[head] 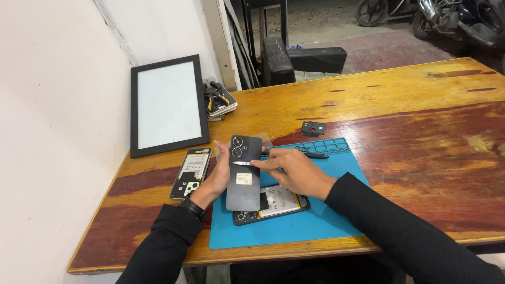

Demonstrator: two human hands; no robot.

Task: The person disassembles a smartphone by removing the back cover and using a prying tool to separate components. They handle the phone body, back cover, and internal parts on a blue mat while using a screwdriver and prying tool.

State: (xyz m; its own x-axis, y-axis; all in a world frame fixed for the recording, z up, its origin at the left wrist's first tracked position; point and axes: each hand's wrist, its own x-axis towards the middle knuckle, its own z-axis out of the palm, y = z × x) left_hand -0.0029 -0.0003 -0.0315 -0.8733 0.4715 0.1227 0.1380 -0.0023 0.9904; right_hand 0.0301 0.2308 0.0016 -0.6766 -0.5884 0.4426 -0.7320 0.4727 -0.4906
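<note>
My left hand (216,178) holds a black phone back cover (244,181) upright, its inner side with two round camera rings facing me. My right hand (293,171) pinches metal tweezers (243,163), whose tips rest on the middle of that cover. Below the cover an opened phone (276,203) lies on the blue work mat (315,221) with its battery and board exposed. A black pen-like tool (313,155) lies on the mat just behind my right hand.
A second opened phone (191,172) lies left of the mat on the wooden table (410,121). A black-framed white panel (168,105) leans on the wall, pliers on a stack (218,100) beside it. A small black part (313,128) sits behind the mat.
</note>
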